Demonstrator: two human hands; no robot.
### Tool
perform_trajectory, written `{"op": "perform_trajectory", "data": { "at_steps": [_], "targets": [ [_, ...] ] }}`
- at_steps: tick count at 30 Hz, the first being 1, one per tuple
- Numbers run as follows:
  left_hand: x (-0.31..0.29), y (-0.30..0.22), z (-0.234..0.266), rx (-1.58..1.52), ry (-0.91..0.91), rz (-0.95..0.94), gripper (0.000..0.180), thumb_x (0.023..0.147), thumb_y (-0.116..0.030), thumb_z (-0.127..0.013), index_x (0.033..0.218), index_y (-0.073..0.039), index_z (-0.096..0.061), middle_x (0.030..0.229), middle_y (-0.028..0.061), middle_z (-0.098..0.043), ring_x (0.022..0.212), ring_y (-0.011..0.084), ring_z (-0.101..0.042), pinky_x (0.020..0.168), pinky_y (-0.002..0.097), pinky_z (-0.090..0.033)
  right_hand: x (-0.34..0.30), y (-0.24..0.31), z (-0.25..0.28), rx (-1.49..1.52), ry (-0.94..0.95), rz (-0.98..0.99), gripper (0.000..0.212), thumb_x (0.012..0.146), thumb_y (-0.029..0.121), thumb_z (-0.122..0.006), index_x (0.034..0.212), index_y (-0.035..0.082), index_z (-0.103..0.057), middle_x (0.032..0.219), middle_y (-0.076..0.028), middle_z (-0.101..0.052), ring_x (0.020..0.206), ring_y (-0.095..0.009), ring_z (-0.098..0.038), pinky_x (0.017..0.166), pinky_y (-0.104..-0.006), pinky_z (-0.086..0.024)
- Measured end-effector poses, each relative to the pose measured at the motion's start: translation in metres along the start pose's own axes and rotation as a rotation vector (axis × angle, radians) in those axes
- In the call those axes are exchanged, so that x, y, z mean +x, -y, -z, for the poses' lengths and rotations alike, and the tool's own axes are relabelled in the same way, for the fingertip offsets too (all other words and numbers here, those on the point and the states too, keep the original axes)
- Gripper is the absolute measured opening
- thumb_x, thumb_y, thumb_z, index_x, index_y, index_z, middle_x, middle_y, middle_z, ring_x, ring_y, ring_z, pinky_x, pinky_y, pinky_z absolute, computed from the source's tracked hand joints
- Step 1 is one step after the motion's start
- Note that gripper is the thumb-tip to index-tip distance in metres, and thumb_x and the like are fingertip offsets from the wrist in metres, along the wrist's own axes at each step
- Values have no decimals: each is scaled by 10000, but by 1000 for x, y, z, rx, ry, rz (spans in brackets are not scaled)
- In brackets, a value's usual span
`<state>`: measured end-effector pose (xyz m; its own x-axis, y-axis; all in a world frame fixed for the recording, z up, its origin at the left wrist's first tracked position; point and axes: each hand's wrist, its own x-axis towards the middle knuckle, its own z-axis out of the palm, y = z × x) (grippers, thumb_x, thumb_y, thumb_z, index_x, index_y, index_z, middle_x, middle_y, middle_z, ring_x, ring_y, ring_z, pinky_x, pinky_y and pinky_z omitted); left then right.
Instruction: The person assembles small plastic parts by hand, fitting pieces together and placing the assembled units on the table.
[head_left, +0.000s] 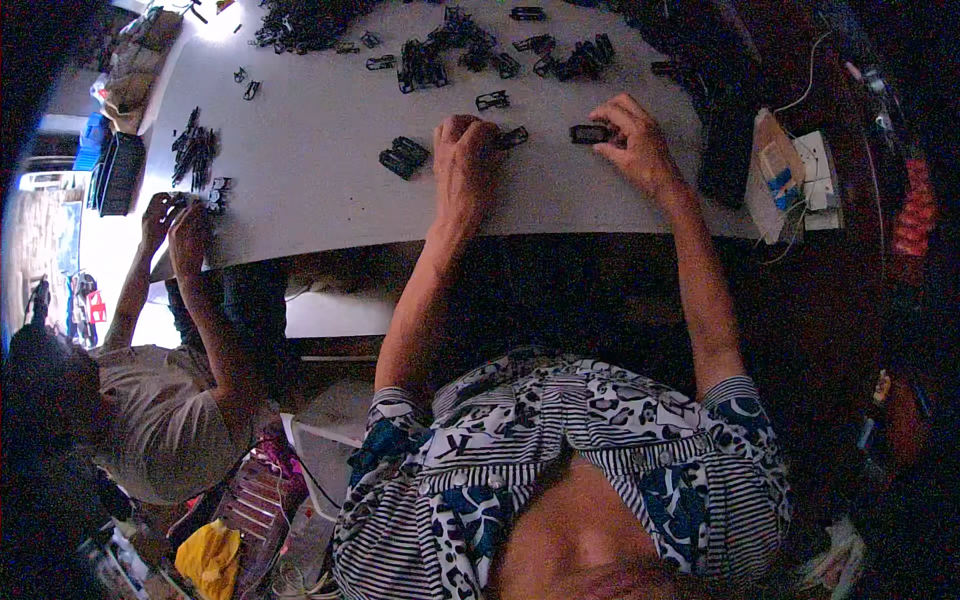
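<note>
Over the table my left hand [466, 165] is closed, its fingers pinching a small black plastic frame [514, 137]. To its right, my right hand [637, 148] grips a black rectangular plastic frame [588, 133] between thumb and fingers. The two frames are apart. A pair of similar black pieces [404, 157] lies side by side just left of my left hand. One loose open black frame [492, 100] rests a little beyond my hands. Fine details of the parts are too dark and grainy to make out.
The grey table [320, 150] carries heaps of black parts [425, 65] along its far side. At the left a co-worker's hands [175, 225] handle small pieces beside a pile of thin black strips [194, 150]. A white box [822, 180] with cables stands past the right edge.
</note>
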<state>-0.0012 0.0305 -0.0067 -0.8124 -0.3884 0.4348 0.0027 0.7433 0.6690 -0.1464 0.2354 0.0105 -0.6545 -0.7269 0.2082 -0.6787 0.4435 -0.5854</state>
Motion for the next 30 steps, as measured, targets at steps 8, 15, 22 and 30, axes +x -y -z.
{"op": "perform_trajectory", "data": {
  "at_steps": [8, 15, 22, 30],
  "targets": [
    [5, 11, -7, -21, 17, -1, 274, 631, -23, -668, 895, -48, -600, 973, 123, -535, 917, 331, -475, 796, 400, -405, 7, 4, -4, -215, -99, 256, 315, 700, 102, -681, 978, 33, -551, 953, -88, -524, 847, -259, -566, 725, -348, -464],
    [-1, 10, -7, -116, -21, 59, 265, 635, -37, -669, 892, -45, -602, 975, 132, -528, 912, 344, -468, 770, 416, -404, 15, 39, -4, -335, -7, -9, 224, 765, 127, -628, 974, 58, -580, 888, -92, -544, 801, -271, -580, 689, -354, -464],
    [-8, 17, -18, -483, -199, -10, 249, 621, -1, -632, 864, -27, -583, 918, 168, -530, 862, 365, -489, 726, 413, -408, 20, 16, 13, -219, 115, 311, 344, 813, 43, -520, 1101, 200, -623, 1009, -84, -548, 847, -255, -591, 796, -334, -474],
    [3, 12, -9, -40, 7, 24, 270, 607, -65, -709, 854, -32, -606, 919, 131, -551, 885, 332, -491, 763, 400, -411, 30, 5, 2, -228, 101, 403, 314, 708, 61, -654, 1018, 89, -606, 1083, -89, -532, 998, -280, -546, 871, -339, -444]
  ]
}}
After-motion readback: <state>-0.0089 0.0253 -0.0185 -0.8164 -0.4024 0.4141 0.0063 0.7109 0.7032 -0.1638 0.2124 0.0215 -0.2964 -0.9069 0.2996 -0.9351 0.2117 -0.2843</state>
